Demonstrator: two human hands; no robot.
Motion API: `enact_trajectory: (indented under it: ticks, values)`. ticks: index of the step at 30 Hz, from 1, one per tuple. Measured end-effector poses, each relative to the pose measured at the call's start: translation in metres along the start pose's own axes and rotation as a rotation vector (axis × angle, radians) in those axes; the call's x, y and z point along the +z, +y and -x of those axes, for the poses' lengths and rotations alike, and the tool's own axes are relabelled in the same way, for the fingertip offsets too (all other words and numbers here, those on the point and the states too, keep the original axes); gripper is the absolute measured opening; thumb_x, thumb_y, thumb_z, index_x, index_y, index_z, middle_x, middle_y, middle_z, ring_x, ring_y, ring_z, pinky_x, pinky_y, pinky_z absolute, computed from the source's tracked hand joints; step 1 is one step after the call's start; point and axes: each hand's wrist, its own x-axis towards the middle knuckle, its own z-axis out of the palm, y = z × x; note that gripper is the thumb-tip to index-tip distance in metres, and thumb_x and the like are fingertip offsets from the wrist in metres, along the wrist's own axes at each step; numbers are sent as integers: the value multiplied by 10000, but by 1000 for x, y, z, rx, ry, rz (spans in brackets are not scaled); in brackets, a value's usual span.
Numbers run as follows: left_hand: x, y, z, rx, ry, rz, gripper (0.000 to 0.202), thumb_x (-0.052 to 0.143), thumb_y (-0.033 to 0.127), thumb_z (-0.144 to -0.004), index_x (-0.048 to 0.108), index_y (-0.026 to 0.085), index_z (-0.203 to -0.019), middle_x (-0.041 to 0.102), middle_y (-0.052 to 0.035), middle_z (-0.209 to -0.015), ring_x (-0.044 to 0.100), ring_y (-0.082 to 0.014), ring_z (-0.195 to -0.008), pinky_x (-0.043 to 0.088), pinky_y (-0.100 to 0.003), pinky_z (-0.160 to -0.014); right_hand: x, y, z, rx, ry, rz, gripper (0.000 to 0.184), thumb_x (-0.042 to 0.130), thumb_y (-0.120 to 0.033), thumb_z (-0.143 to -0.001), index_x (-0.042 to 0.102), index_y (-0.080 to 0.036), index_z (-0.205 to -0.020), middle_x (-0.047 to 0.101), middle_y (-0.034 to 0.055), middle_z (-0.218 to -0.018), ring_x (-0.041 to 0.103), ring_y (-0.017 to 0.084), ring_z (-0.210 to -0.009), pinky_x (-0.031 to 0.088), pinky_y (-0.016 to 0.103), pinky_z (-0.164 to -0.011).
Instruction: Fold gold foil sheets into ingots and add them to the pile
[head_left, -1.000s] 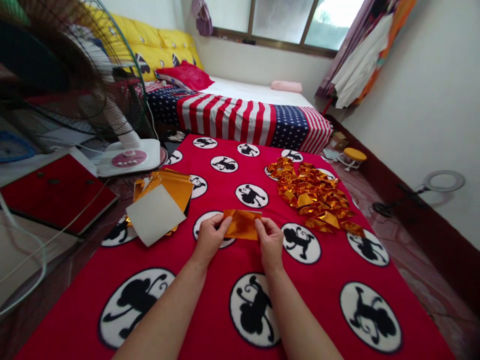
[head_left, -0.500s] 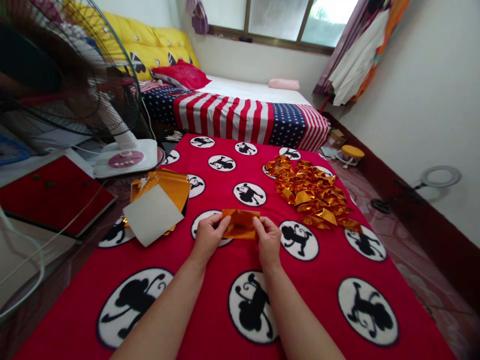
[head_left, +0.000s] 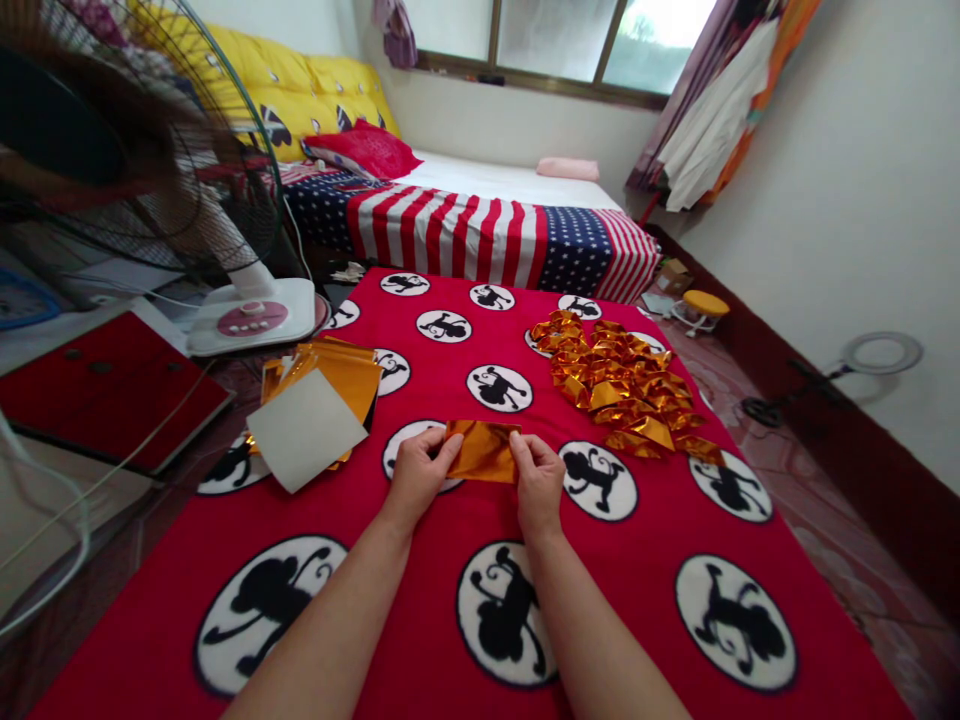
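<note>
A folded sheet of gold foil paper point(head_left: 484, 452) is stretched between my hands, above the red cloth point(head_left: 405, 640) with its monkey prints. My left hand point(head_left: 420, 472) pinches its left end, thumb on top. At the right end, my right hand point(head_left: 538, 478) grips it the same way. The fingers under the paper are hidden. To the left lies a stack of gold foil sheets point(head_left: 341, 365), with a pale square sheet point(head_left: 306, 430) face up on it. Several folded gold foil pieces point(head_left: 611, 385) sit in rows at the right.
An electric fan point(head_left: 251, 310) stands left of the cloth, beside a dark red panel point(head_left: 97, 390) and loose cables. Beyond the far edge is a bed with a flag-patterned cover point(head_left: 450, 230). A ring-shaped stand point(head_left: 881, 352) and a yellow-topped stool point(head_left: 705, 303) are at the right wall.
The foil paper has tilted slightly and catches more light. Both hands have shifted very little and keep their hold on its ends.
</note>
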Motion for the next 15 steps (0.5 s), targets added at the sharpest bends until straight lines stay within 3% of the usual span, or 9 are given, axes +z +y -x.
enact_trajectory:
  ticks: [11, 15]
  values:
    - [0, 1, 0, 29, 7, -21, 325, 547, 387, -852, 535, 180, -602, 426, 24, -579, 415, -114, -581, 331, -225, -554, 1, -2, 0, -11, 22, 60, 337, 599, -435, -855, 575, -173, -644, 484, -28, -614, 443, 125, -618, 377, 232, -590]
    - [1, 3, 2, 68, 53, -123, 334, 548, 368, -864, 551, 181, -587, 492, 16, -572, 444, -115, -566, 338, -234, -565, 2, 0, 1, -35, 49, 150, 345, 584, -427, -865, 582, -169, -636, 499, -25, -604, 445, 122, -599, 365, 230, -572]
